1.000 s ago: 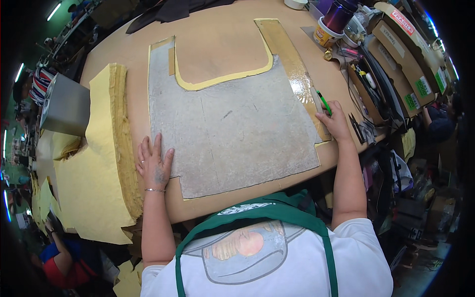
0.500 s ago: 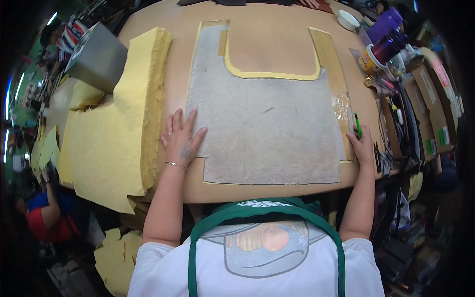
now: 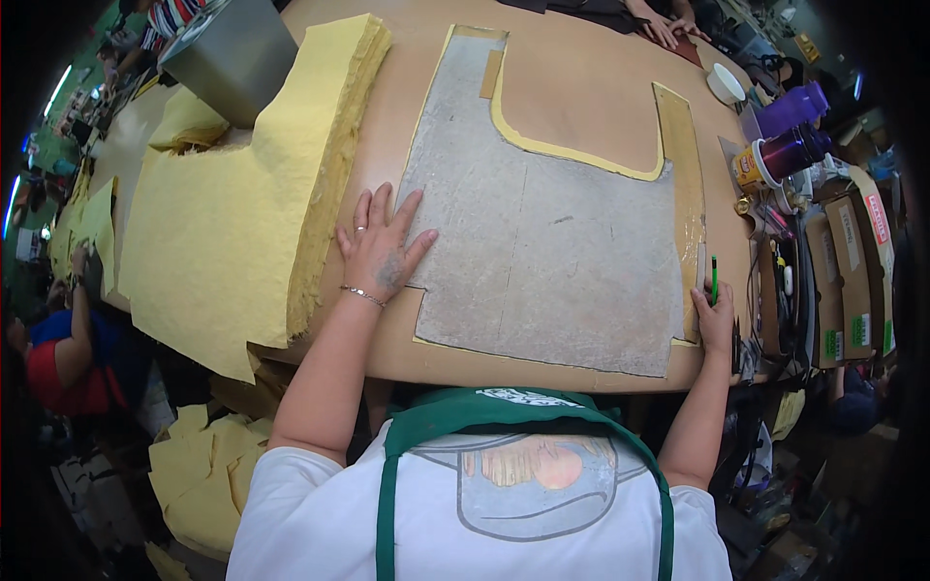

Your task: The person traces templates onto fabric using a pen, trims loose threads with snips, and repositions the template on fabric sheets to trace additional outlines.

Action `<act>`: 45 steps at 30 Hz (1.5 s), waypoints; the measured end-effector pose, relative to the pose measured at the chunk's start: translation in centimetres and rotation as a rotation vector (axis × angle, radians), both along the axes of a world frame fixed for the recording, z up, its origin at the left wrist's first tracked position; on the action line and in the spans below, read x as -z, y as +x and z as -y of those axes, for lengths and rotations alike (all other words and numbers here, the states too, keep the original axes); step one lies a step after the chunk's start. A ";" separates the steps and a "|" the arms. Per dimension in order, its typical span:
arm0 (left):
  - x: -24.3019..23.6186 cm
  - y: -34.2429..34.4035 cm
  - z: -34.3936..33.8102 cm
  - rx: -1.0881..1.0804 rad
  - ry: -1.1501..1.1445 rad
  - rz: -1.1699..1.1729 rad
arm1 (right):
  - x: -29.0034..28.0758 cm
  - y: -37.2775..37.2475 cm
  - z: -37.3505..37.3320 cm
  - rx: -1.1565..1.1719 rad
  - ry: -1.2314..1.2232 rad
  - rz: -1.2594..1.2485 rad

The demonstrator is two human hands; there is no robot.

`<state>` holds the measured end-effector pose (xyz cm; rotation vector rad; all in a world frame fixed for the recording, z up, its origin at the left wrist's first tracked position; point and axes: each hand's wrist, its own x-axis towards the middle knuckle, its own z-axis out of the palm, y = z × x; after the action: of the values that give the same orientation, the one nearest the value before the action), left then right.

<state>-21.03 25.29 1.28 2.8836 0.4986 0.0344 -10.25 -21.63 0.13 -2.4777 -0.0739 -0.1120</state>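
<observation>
A large grey U-shaped template (image 3: 552, 252) lies flat on the table, with brown tape along its right arm. Thin yellow edges show under its rim, along the notch most of all. My left hand (image 3: 381, 250) is open, fingers spread, pressing at the template's left edge. By the lower right edge, my right hand (image 3: 715, 318) is closed round a green pencil (image 3: 715, 279) that sticks up from it. A narrow grey strip (image 3: 700, 265) lies beside those fingers; whether they hold it too I cannot tell.
On the left stands a thick stack of yellow sheets (image 3: 232, 213), with a metal box (image 3: 232, 58) behind it. Cups and bottles (image 3: 794, 155) crowd the right, near cardboard boxes (image 3: 843, 252). Another person's hands (image 3: 668, 27) rest at the far edge. A co-worker (image 3: 73, 339) is at left.
The whole view has tilted and shifted, so the template appears turned clockwise. My hands keep their places at its two edges, the pencil still in the right one.
</observation>
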 end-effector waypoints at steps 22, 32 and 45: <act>1.4 -0.3 -0.6 -0.019 -0.031 0.109 | 0.8 0.6 1.1 0.003 0.017 -0.024; 1.3 -0.3 -1.7 0.056 -0.137 0.122 | 0.9 0.5 1.4 0.106 0.084 0.019; -0.4 -3.7 1.1 0.292 -0.059 -0.066 | -2.3 -12.7 -21.0 -0.338 0.894 -0.566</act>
<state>-24.76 24.14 1.72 2.8752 0.0837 -0.1195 -22.94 -0.62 2.42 -1.5024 -0.1566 0.5757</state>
